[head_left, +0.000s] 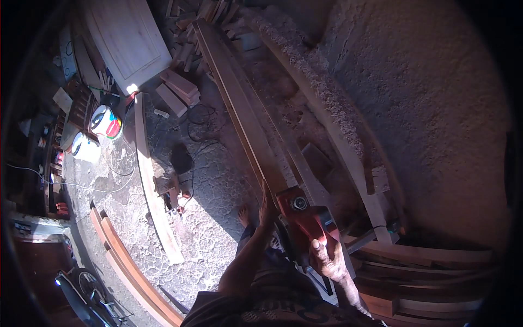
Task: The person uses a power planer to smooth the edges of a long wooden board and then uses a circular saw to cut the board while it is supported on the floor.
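Observation:
A long wooden beam (239, 117) runs from the far left of centre toward my body. On its near end sits a red electric planer (305, 218) with a round dark knob at its front. My right hand (329, 261) is closed round the planer's rear handle, thumb on top; the underside of the grip is hidden. My left hand (266, 210) lies along the beam's left side, just ahead of the planer, its fingers stretched out against the wood. Shadow hides part of that hand.
Shavings cover a second timber (327, 109) on the right. Stacked boards (430, 272) lie at the near right. Left are a pale plank (143, 147), curved boards (128, 267), paint buckets (105, 122), cables (201, 117), a panelled door (128, 41) and a bicycle (90, 289). My bare foot (243, 215) shows.

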`<state>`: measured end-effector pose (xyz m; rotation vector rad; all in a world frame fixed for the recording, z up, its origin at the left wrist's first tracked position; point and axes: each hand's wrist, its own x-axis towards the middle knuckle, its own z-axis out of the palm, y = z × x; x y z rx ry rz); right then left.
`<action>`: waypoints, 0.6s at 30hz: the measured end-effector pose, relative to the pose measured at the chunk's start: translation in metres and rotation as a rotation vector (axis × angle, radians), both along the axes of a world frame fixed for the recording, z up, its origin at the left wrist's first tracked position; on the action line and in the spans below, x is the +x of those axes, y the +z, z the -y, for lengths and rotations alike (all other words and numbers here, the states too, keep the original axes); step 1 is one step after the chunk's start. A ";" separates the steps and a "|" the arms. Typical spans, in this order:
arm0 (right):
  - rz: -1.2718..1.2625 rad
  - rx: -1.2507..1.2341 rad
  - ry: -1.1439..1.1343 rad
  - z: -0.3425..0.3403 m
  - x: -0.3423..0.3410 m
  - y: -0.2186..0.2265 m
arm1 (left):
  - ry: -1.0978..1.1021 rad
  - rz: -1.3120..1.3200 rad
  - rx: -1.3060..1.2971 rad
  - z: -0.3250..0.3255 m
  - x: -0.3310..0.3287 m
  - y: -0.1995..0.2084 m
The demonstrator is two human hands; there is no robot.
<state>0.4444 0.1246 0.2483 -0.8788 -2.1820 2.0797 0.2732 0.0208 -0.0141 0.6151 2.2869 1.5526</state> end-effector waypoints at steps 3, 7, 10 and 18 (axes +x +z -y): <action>-0.008 0.191 0.069 0.005 -0.028 -0.008 | -0.056 0.066 -0.022 0.007 -0.003 -0.004; 0.009 0.169 0.097 0.007 -0.040 -0.019 | -0.079 0.083 -0.038 0.011 -0.006 -0.004; 0.025 0.088 0.094 0.007 -0.049 -0.013 | -0.086 0.087 -0.045 0.011 -0.009 -0.005; 0.065 0.197 0.123 0.007 -0.026 -0.015 | -0.060 0.145 -0.079 0.009 -0.020 -0.006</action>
